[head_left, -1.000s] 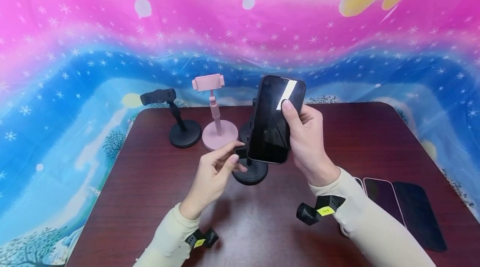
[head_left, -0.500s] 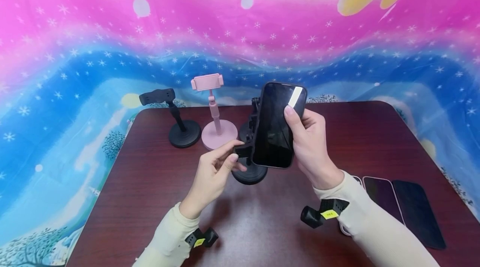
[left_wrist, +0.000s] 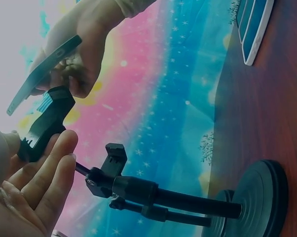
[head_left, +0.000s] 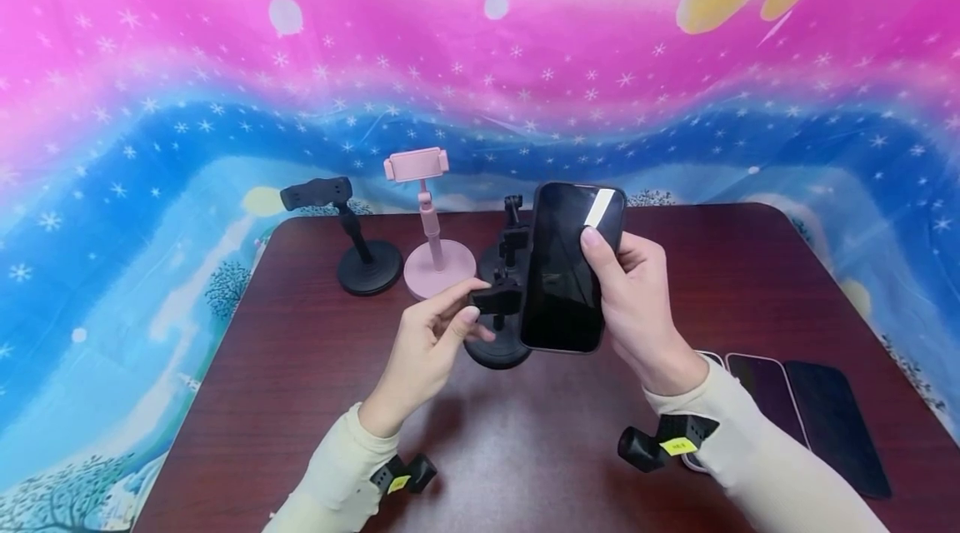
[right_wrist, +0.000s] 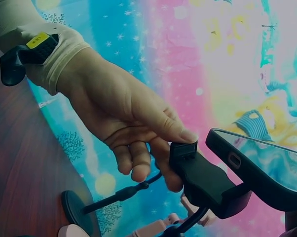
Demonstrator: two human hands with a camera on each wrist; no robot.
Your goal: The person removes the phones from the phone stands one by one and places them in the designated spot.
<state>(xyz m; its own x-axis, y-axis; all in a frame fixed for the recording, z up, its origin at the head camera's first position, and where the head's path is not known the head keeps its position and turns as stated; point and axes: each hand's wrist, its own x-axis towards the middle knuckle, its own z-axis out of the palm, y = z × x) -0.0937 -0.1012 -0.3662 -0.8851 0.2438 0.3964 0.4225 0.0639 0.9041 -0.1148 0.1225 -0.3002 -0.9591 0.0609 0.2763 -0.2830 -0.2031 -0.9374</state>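
My left hand [head_left: 420, 350] pinches the end of the clamp [head_left: 497, 297] of a black phone stand between thumb and fingers. The stand's round base [head_left: 498, 350] sits on the table. A black smartphone [head_left: 573, 266] is gripped by my right hand [head_left: 637, 308], its thumb across the dark screen. In the head view the phone is just right of the clamp and overlaps its right side. From the right wrist, the clamp [right_wrist: 207, 182] is seen beside the phone's edge [right_wrist: 257, 168]; whether they touch I cannot tell.
Behind stands another black phone stand [head_left: 513, 233], partly hidden. Further left are a pink phone stand [head_left: 439, 266] and a black one [head_left: 369, 266] with a tilted head. Several phones lie at right, including a dark one [head_left: 840, 433], partly under my right sleeve [head_left: 765, 450]. A patterned cloth [head_left: 480, 58] hangs behind the table.
My right hand has shifted the phone right and down toward me, away from the clamp, so more of the clamp and the stand behind shows. My left hand has kept its place and pinch.
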